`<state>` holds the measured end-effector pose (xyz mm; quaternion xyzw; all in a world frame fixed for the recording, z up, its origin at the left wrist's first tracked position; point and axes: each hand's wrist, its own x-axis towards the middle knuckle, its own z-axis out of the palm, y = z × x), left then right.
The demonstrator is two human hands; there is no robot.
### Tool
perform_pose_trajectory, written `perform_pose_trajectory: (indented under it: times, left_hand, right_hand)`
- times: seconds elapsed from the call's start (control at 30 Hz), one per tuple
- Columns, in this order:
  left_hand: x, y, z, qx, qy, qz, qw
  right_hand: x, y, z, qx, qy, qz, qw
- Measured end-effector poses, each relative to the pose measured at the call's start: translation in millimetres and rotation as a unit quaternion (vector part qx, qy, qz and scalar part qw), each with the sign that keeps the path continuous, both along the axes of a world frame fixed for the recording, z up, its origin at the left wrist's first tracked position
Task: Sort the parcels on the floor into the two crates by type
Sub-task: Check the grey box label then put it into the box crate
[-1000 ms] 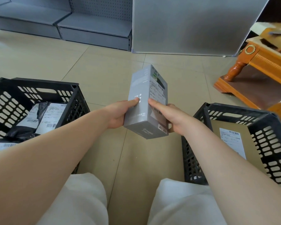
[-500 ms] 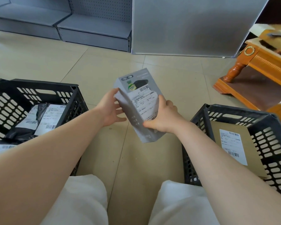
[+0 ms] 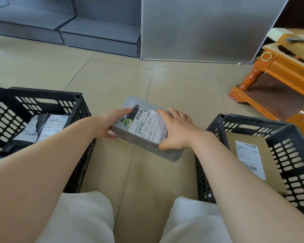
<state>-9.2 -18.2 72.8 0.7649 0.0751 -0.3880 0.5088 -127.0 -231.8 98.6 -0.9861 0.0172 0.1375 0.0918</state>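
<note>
A grey box parcel [image 3: 144,127] with a white shipping label faces up, held low between the two crates. My left hand [image 3: 111,123] grips its left end, thumb on top. My right hand [image 3: 175,130] grips its right side, fingers over the top edge and thumb at the near edge. The black crate on the left [image 3: 42,95] holds black soft bags with white labels [image 3: 40,127]. The black crate on the right [image 3: 253,121] holds a flat brown cardboard parcel [image 3: 249,155] with a label.
Beige tiled floor [image 3: 165,81] stretches ahead. Grey metal shelving [image 3: 95,28] and a grey panel [image 3: 200,27] stand at the back. An orange wooden table [image 3: 279,71] is at the far right. My white-clad knees [image 3: 81,218] are at the bottom.
The box has been turned from upright to lying flat with its label up and has come lower. Both hands shifted their hold on it as it turned.
</note>
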Motion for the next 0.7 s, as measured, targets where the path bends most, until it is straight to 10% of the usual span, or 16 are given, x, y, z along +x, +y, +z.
perform_pose_trajectory:
  times: [0.37, 0.5, 0.7]
  left_hand:
    - [-9.3, -43.7, 21.8, -0.087, -0.002, 0.035, 0.996]
    - [-31.3, -71.6, 28.3, -0.088, -0.008, 0.012, 0.996]
    - [-71.1, -118.0, 35.2, -0.140, 0.005, -0.013, 0.990]
  right_hand:
    - [-16.5, -52.1, 31.1, 0.167, -0.070, -0.194, 0.964]
    - [-46.4, -74.7, 32.6, 0.323, -0.172, -0.378, 0.850]
    - [-102.2, -88.9, 4.3, 0.521, -0.210, -0.593, 0.577]
